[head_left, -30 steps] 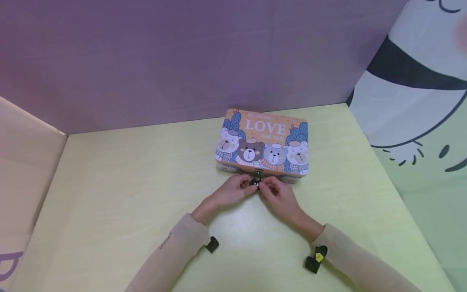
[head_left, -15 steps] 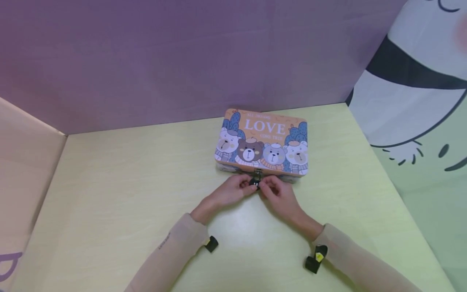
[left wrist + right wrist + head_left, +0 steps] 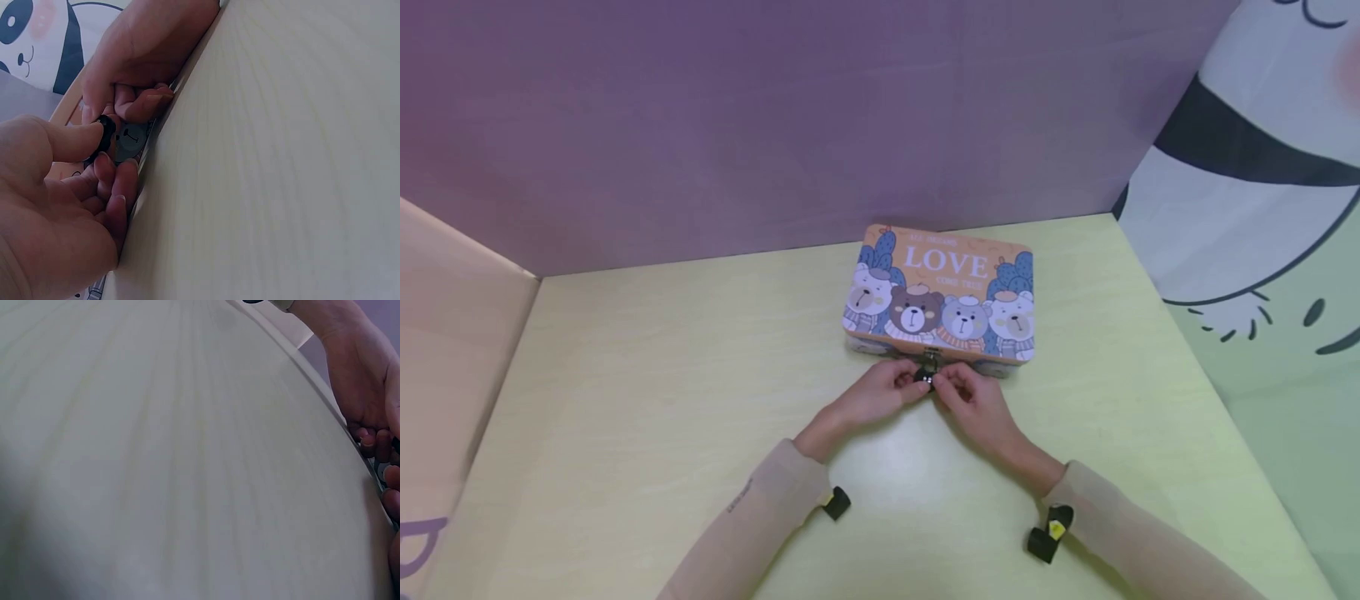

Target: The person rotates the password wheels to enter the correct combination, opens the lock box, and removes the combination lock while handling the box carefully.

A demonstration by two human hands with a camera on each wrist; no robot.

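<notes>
A tin box (image 3: 936, 292) printed with bears and the word LOVE lies lid down flat, its metal clasp (image 3: 932, 353) facing the hands. A small black padlock (image 3: 925, 377) hangs at the clasp. From the left, my left hand (image 3: 874, 393) pinches the padlock between thumb and fingers; the left wrist view shows the thumb on the black padlock (image 3: 105, 134). My right hand (image 3: 981, 408) pinches its right side with thumb and index finger. Fingers hide much of the padlock, and whether its shackle is locked I cannot tell.
The pale table (image 3: 662, 375) stretches under both forearms. Behind it stands a purple backdrop (image 3: 737, 125), close to the box's rear edge. A panda-patterned cloth (image 3: 1255, 225) hangs at the right, and a pale panel (image 3: 452, 333) borders the left side.
</notes>
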